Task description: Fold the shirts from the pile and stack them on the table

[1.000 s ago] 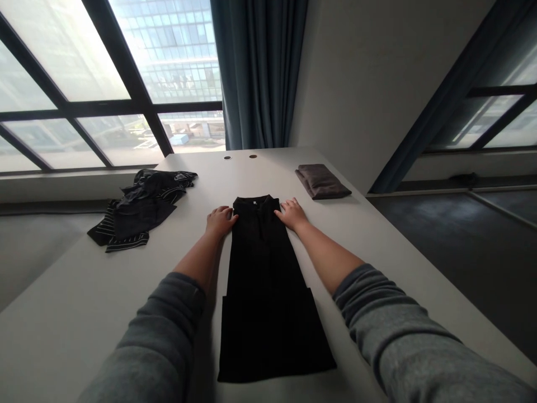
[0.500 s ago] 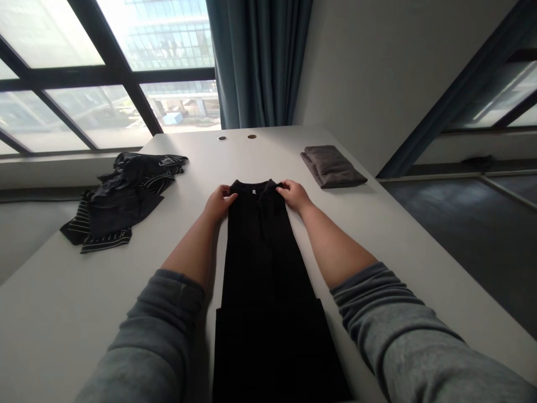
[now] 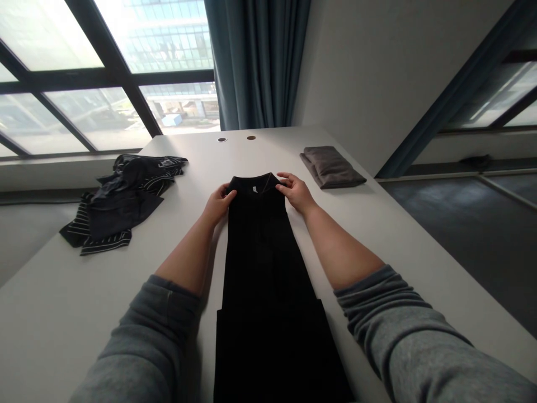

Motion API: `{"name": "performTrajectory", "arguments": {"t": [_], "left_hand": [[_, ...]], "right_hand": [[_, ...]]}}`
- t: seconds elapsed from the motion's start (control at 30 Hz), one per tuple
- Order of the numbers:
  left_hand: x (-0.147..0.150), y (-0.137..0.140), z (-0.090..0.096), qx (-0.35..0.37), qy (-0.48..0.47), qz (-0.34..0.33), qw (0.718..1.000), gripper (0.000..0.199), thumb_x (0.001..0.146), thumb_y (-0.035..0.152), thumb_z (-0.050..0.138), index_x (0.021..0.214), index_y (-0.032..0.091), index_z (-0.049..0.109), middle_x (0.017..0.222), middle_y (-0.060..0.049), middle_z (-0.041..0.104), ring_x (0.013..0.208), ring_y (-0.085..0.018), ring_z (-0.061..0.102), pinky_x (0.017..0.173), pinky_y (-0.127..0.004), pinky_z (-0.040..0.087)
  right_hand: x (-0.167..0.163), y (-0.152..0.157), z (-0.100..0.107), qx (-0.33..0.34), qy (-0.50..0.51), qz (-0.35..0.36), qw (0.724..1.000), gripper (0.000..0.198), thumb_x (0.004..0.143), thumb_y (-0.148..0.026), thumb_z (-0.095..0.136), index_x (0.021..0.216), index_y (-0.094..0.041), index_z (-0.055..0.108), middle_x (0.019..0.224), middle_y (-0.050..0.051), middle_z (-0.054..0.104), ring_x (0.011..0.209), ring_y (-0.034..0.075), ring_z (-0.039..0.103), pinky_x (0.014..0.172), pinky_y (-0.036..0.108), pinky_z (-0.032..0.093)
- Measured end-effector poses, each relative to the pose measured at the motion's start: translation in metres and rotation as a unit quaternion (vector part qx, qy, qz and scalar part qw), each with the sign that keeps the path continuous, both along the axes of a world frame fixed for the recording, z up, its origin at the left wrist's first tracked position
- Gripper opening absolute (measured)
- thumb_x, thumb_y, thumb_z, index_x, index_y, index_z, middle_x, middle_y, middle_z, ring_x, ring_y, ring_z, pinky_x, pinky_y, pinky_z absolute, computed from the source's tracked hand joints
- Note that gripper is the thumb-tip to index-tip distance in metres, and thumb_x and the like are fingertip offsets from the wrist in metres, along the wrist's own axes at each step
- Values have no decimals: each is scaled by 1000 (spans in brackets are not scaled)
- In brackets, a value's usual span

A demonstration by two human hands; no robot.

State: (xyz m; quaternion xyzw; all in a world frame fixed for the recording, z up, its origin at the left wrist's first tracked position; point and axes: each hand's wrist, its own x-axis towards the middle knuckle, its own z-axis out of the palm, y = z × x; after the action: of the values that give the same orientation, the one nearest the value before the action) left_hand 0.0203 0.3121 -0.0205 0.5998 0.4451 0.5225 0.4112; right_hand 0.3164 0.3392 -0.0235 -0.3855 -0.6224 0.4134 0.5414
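Note:
A long black garment [image 3: 268, 246] lies lengthwise in front of me, narrow in its upper part and wider from a step near my body. Its far end has a collar-like opening with a small white label [image 3: 255, 190] inside. My left hand [image 3: 218, 204] pinches the far left corner, thumb on top and fingers behind. At the far right corner, my right hand [image 3: 295, 193] holds the edge by the thumb, with one finger raised off the cloth. What its other fingers do behind the edge is partly hidden.
On the white table [image 3: 176, 313], a heap of dark striped clothing [image 3: 121, 198] lies at the left. A folded grey-brown cloth [image 3: 333, 167] is at the back right. Two round cable holes sit near the far edge, before a blue curtain [image 3: 260, 61] and windows.
The garment's far edge has risen a little and its opening is spread wider. My right hand's finger has lifted away from the corner; my left hand stays almost in place.

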Motion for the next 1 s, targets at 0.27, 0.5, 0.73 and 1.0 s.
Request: {"name": "performTrajectory", "arguments": {"t": [0.27, 0.5, 0.73, 1.0], "left_hand": [[-7, -10, 20, 61, 64, 12, 996, 41, 85, 42, 74, 117, 17, 67, 106, -6, 76, 94, -21, 71, 91, -38, 56], [-15, -54, 38, 103, 160, 39, 981, 40, 85, 41, 75, 118, 20, 68, 99, -4, 75, 86, -20, 69, 86, -38, 56], [-20, -118, 51, 157, 306, 38, 938, 27, 89, 39, 70, 111, 23, 71, 96, -4, 75, 87, -21, 69, 83, -36, 57], [-29, -150, 37, 158, 471, -84, 864, 31, 90, 23, 57, 115, 30, 73, 119, -5, 74, 107, -24, 70, 100, -40, 55]], "right_hand": [[9, -20, 29, 59, -28, -9, 998, 42, 80, -35, 84, 118, -20, 77, 112, 8, 80, 107, 24, 73, 106, 46, 55], [14, -66, 45, 92, -96, -26, 991, 38, 86, -33, 79, 123, -26, 77, 105, 3, 79, 97, 23, 75, 99, 45, 60], [30, -127, 62, 171, -241, -11, 955, 30, 92, -29, 68, 121, -29, 78, 116, 3, 79, 101, 24, 74, 95, 42, 61], [37, -166, 41, 196, -389, 85, 896, 33, 91, -10, 54, 107, -26, 78, 109, 4, 77, 101, 21, 72, 96, 36, 56]]}}
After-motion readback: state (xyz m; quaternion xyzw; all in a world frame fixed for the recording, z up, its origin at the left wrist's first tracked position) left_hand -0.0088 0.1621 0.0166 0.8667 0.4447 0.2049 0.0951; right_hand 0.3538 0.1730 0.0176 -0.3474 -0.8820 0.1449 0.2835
